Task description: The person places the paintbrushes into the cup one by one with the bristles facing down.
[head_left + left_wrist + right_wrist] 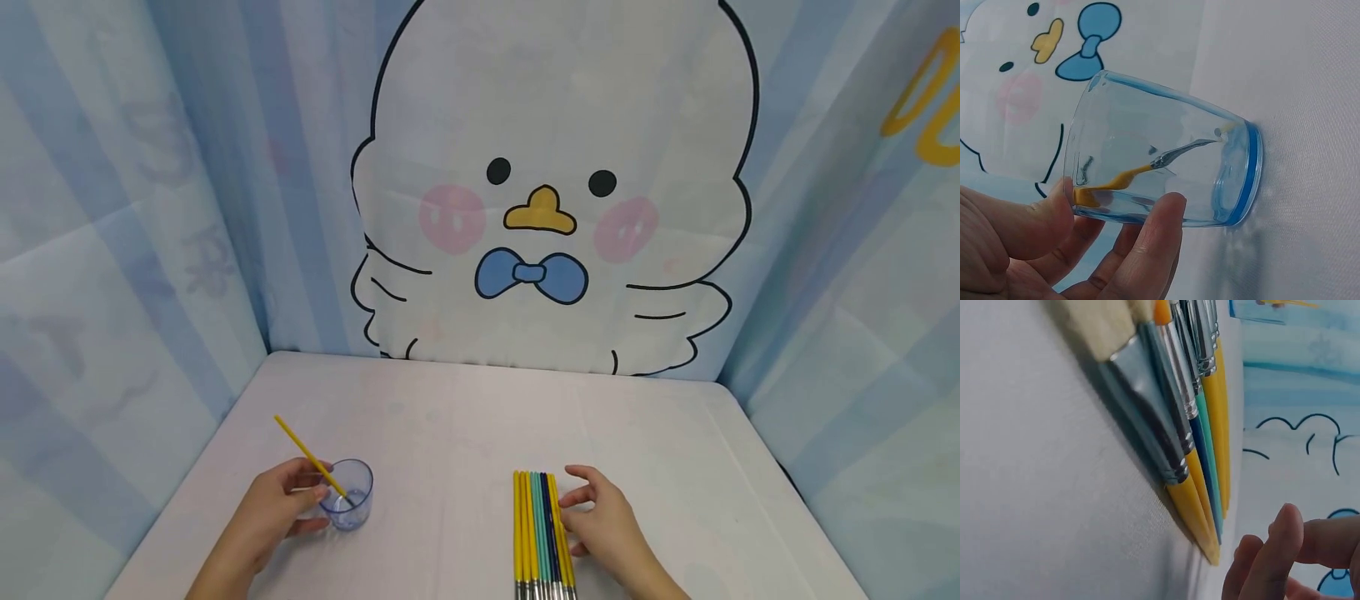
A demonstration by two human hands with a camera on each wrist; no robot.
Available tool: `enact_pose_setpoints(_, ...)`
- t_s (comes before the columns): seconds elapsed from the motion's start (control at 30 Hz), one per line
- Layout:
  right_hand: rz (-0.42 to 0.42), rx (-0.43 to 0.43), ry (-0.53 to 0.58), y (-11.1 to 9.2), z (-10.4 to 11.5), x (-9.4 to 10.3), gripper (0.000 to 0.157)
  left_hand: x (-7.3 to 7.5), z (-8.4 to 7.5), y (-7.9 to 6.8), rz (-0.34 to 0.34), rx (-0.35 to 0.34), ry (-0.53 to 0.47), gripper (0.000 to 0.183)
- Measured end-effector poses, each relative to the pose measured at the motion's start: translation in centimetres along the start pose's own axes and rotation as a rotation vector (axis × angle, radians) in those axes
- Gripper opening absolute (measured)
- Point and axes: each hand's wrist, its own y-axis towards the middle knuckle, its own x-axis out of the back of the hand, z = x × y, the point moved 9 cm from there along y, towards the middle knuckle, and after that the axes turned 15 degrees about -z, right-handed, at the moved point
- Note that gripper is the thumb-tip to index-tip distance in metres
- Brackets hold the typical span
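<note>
A clear bluish cup (362,487) stands upright at the left of the table. One yellow-handled paintbrush (300,446) leans in it, its handle sticking out over the rim to the upper left. In the left wrist view, the brush's metal ferrule (1179,154) shows through the cup wall, bristle end down. My left hand (272,508) holds the cup's near-left side with thumb and fingers. To the right, several paintbrushes (542,533) lie side by side, with yellow, teal and dark blue handles. Beside the rightmost one is my right hand (603,521), fingers loosely bent, holding nothing.
A pale cloth-covered table (442,433) lies beneath everything. Behind it hangs a curtain (555,325) printed with a white bird in a blue bow tie. Blue striped curtains (112,275) close off both sides. The row's bristle ends (1100,328) show in the right wrist view.
</note>
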Motion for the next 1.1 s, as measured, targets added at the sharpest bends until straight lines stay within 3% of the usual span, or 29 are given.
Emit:
enact_pose_setpoints(0.43, 0.032, -0.002, -0.163, 0.1, -0.5, -0.23, 0.074, 0.09, 0.0, -0.04, -0.003, 0.002, 0.011, 0.039)
enact_pose_setpoints(0.73, 0.057, 0.071, -0.218, 0.01, -0.64, -0.55, 0.071, -0.07, -0.06, -0.21, -0.001, -0.007, 0.013, 0.038)
enact_pose_setpoints(1.1, 0.05, 0.085, -0.276, 0.2, -0.28, -0.66, 0.069, -0.2, 0.11, -0.03, -0.011, 0.018, 0.056, 0.039)
